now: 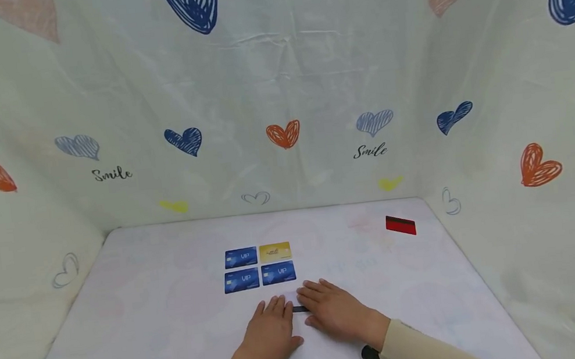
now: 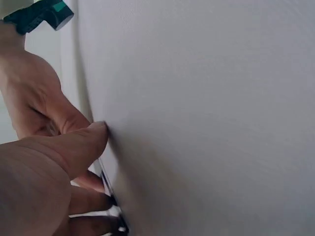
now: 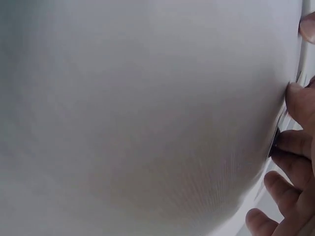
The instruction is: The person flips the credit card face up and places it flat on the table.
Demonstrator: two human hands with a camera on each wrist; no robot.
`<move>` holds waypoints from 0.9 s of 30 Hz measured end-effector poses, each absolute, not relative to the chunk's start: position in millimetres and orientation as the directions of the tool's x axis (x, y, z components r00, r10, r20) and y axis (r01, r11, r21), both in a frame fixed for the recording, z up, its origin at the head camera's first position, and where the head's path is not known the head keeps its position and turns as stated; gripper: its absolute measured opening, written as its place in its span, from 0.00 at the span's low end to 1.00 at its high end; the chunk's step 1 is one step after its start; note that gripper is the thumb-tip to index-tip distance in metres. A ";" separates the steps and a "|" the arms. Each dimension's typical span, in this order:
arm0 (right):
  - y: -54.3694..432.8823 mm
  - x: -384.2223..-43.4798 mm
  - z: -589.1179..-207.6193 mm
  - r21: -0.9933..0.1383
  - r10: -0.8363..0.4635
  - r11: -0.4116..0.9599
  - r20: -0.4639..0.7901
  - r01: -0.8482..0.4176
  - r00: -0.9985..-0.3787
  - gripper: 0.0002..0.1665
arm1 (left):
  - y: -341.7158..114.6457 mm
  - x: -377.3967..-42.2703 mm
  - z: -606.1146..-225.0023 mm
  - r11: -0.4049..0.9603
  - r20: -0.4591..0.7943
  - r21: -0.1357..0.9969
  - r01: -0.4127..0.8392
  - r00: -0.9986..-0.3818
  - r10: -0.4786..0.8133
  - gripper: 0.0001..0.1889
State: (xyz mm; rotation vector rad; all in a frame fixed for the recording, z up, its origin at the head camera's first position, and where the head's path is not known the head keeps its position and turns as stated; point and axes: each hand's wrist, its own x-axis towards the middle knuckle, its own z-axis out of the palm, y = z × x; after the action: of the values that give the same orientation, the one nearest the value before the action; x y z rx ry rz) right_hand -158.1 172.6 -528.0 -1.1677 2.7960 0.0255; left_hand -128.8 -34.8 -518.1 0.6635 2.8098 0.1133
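Both hands lie palm down near the middle front of the white table [image 1: 178,343], fingers reaching forward. Between them shows a short dark strip [image 1: 299,308] of a flat thing; the hands cover the rest, so its kind cannot be told. My left hand [image 1: 269,334] touches its left end with fairly straight fingers. From the other side, my right hand [image 1: 337,313] rests over its right end, fingers extended. In the left wrist view the left thumb [image 2: 86,145] lies on the tabletop. Beyond the hands sit blue VIP cards [image 1: 242,280] and one gold card [image 1: 275,252], in two rows.
A red card [image 1: 400,225] with a dark stripe lies at the back right of the table. White cloth [image 1: 278,87] printed with hearts hangs behind and at both sides. A black wrist device [image 1: 371,355] sits at the right wrist.
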 end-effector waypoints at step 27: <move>168.0 -177.9 -532.6 -0.105 -0.610 0.787 0.006 -0.607 -0.792 0.34 | -68.4 -163.7 -528.9 0.905 0.013 0.154 0.397 -0.916 0.400 0.39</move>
State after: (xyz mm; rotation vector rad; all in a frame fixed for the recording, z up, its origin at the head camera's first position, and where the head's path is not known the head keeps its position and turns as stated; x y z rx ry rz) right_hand -177.9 168.0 -532.6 -1.0027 2.9433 -0.1574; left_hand -163.7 -68.4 -528.9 0.6376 3.0474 0.2405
